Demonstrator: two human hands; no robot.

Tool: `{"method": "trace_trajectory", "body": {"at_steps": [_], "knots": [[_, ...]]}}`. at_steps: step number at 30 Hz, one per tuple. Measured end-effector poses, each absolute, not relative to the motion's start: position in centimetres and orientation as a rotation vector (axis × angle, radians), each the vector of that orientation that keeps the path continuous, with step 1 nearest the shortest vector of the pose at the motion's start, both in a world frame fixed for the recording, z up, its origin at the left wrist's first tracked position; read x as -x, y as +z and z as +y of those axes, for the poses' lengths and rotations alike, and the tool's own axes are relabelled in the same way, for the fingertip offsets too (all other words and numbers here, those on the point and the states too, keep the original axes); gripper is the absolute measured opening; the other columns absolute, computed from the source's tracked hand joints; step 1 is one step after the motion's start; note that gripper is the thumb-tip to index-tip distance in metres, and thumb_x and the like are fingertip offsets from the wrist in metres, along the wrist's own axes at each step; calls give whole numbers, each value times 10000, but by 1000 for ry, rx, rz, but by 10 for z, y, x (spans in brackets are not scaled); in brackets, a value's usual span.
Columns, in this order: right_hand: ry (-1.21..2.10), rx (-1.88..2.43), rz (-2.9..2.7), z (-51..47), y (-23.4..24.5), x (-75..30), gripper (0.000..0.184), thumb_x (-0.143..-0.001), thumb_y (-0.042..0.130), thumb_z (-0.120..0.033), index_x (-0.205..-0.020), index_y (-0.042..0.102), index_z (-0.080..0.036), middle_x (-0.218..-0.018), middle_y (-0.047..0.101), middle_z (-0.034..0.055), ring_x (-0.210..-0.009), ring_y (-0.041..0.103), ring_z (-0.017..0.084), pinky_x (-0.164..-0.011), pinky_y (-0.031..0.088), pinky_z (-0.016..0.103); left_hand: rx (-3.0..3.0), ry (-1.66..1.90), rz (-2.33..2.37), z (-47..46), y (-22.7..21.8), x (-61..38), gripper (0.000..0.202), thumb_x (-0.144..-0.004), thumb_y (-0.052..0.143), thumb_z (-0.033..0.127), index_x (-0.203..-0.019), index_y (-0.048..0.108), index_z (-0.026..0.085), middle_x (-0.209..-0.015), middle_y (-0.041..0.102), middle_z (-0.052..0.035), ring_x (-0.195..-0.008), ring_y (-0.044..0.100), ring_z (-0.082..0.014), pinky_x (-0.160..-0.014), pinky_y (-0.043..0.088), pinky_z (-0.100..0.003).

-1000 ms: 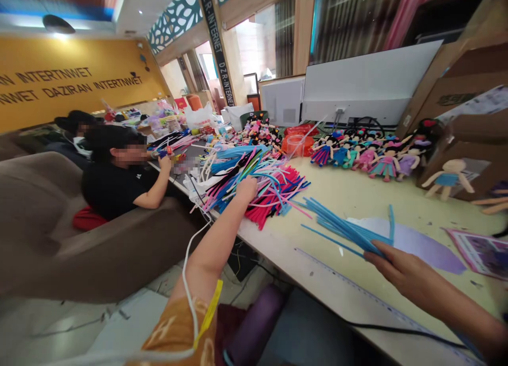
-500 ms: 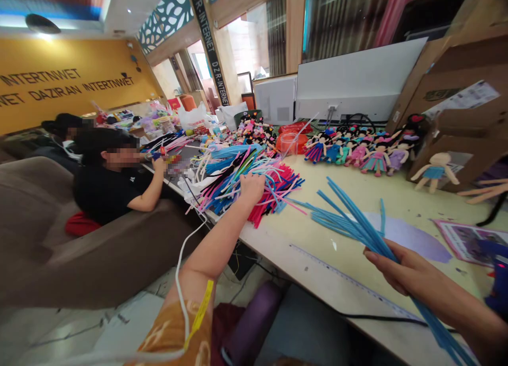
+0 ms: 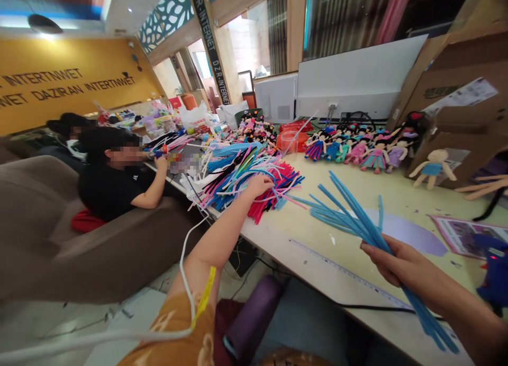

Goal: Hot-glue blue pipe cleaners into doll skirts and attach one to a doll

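Observation:
A bundle of blue pipe cleaners is gripped in my right hand, fanning out past the fingers on one side and trailing toward the table's front edge on the other. My left hand is over the right part of a large multicoloured heap of pipe cleaners. Its fingers are pinched on a blue pipe cleaner that bends near the fingertips; the exact grip is small and partly hidden. Red and pink pipe cleaners lie just beyond that hand. Several loose blue stems rest on the table by the bundle.
Along the front of the table lies a clear ruler. Several dolls stand at the back beside a plastic cup and cardboard boxes. A blue glue gun is at far right. Another person sits on the left.
My left hand has shifted slightly right and down over the heap, and its fingers now pinch at the heap's edge. My right hand still holds the blue bundle, tilted a little differently.

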State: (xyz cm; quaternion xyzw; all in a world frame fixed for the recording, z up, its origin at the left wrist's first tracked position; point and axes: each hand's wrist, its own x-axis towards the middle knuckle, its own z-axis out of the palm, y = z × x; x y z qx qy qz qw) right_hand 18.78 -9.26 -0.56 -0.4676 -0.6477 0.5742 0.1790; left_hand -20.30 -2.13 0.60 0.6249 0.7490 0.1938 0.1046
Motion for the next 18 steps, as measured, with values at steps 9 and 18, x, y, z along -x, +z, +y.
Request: {"method": "trace_trajectory", "body": {"at_steps": [9, 18], "knots": [[1672, 1259, -1776, -97, -8, -186, 427, -826, 563, -609, -727, 434, -214, -495, 333, -80, -460, 260, 81, -446, 227, 243, -1544, 698, 2354, -37, 6, 206, 182, -757, 650, 334, -760, 680, 154, -713, 686, -39, -668, 610, -171, -668, 439, -283], [1685, 1176, -1818, -105, 0, -175, 434, -817, 553, -623, -716, 444, -215, -442, 366, -76, -427, 302, 89, -453, 262, 240, -1209, 796, 2096, -21, -6, 194, 263, -745, 646, 316, -548, 554, 168, -399, 460, 49, -362, 372, -66, -419, 301, -204]]}}
